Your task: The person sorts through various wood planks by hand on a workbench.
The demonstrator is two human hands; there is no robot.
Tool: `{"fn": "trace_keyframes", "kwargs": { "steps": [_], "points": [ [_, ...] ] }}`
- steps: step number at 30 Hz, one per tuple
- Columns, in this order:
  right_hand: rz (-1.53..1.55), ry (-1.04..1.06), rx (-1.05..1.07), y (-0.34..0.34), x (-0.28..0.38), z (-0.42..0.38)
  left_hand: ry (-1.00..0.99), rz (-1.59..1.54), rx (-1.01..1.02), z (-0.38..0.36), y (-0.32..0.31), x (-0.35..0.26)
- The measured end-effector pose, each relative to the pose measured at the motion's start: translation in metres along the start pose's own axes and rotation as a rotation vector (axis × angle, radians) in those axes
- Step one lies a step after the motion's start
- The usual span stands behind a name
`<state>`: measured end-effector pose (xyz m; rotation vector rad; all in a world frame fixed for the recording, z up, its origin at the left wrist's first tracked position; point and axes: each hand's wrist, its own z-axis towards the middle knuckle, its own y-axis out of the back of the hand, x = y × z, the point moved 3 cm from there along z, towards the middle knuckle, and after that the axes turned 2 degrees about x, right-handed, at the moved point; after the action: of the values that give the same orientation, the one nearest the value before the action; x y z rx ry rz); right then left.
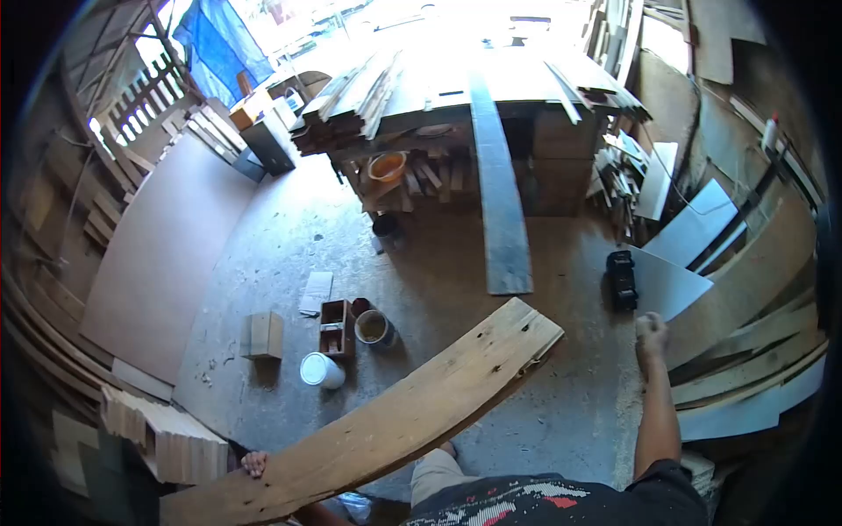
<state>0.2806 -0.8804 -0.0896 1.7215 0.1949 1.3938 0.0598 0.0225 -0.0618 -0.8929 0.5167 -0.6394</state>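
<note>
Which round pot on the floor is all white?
The white tub, nearest the plank that the left hand grips. Its top is plain white. The grey can behind it is open with brownish stuff inside, and the orange bowl sits under the workbench.

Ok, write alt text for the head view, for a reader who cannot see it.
Seen from above in a cluttered wood workshop, a person's left hand grips the near end of a long rough plank slanting over the concrete floor, while the right hand is raised in a fist, holding nothing visible. Paint cans, small wooden boxes and a black power tool sit on the floor.
</note>
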Motion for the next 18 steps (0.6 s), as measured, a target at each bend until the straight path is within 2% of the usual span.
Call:
{"fn": "trace_keyframes", "kwargs": {
  "steps": [1, 2, 3, 4, 5, 6, 7, 8, 10, 11, 12, 13, 14, 16, 18],
  "points": [
    [0.197, -0.103, -0.169, -0.025, 0.031, -0.007, -0.047, 0.064, -0.023, 0.049, 0.001, -0.026],
    [0.373, -0.165, -0.149, -0.083, 0.106, 0.011, -0.007, 0.040, 0.173, 0.152, 0.006, -0.044],
    [0.451, -0.236, -0.131, -0.083, 0.155, 0.017, 0.059, 0.000, 0.275, 0.201, 0.030, -0.051],
    [0.540, -0.160, -0.105, -0.068, 0.222, 0.001, 0.133, -0.047, 0.348, 0.234, 0.050, -0.048],
    [0.631, -0.085, -0.074, -0.053, 0.288, -0.015, 0.148, -0.046, 0.339, 0.268, 0.056, -0.040],
    [0.749, 0.141, -0.037, -0.043, 0.382, -0.042, 0.170, -0.048, 0.326, 0.297, 0.063, -0.024],
    [0.571, 0.275, 0.116, -0.038, 0.424, -0.050, 0.192, -0.054, 0.313, 0.324, 0.071, -0.003],
    [0.383, 0.391, 0.275, -0.037, 0.447, -0.056, 0.234, -0.060, 0.308, 0.350, 0.074, 0.020],
    [0.259, 0.514, 0.617, -0.038, 0.469, -0.053, 0.296, -0.079, 0.311, 0.408, 0.080, 0.085],
    [0.195, 0.572, 0.797, -0.042, 0.476, -0.052, 0.233, -0.888, 0.383, 0.439, 0.119, 0.124],
    [0.386, 0.381, 0.830, -0.047, 0.475, -0.049, 0.292, -0.948, 0.410, 0.474, 0.114, 0.160],
    [0.492, 0.359, 0.769, -0.055, 0.473, -0.044, 0.354, -1.006, 0.434, 0.508, 0.106, 0.197],
    [0.594, 0.346, 0.707, -0.063, 0.468, -0.037, 0.512, -0.310, 0.427, 0.533, 0.052, 0.237],
    [0.818, 0.322, 0.559, -0.082, 0.456, -0.017, 0.664, -0.408, 0.387, 0.576, 0.035, 0.320],
    [0.954, 0.275, 0.463, -0.112, 0.425, 0.007, 0.714, -0.445, 0.341, 0.604, 0.015, 0.402]
  ]
}}
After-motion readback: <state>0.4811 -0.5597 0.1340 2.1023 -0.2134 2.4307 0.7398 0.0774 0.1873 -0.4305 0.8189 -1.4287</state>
